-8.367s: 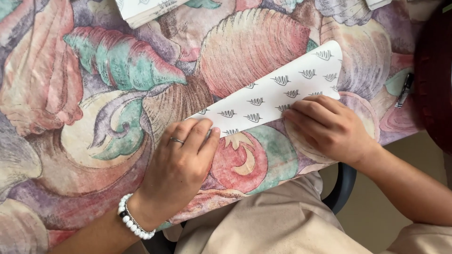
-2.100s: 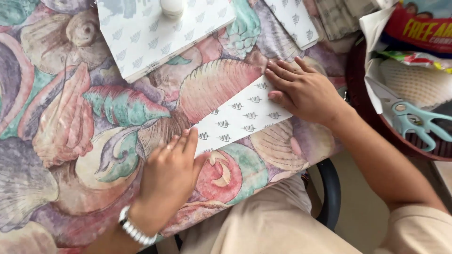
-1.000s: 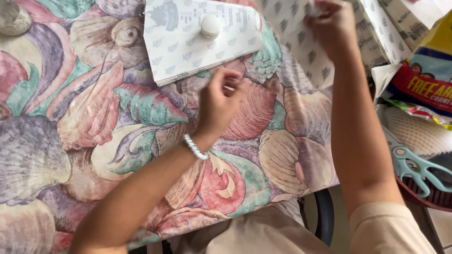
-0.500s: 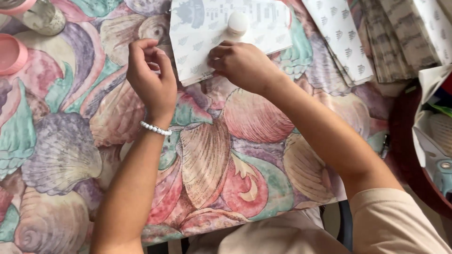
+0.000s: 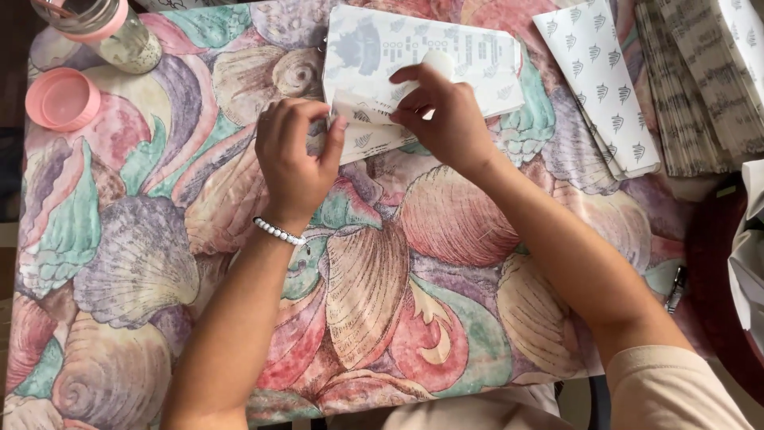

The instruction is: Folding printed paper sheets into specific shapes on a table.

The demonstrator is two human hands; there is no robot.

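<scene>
A white printed paper sheet lies at the near edge of a stack of similar white sheets on the shell-patterned tablecloth. My left hand, with a pearl bracelet at the wrist, pinches the sheet's left edge. My right hand grips the same sheet from the right, fingers curled over the stack's near edge. A small white round object rests on top of the stack, just beyond my right fingers.
A pink lid and an open jar stand at the far left. More patterned white sheets and a stack of grey folded papers lie at the far right. A dark red round thing sits past the table's right edge.
Both hands left the folded strip near the table's front edge and reached to the far stack. They have closed in on one sheet at its near edge.
</scene>
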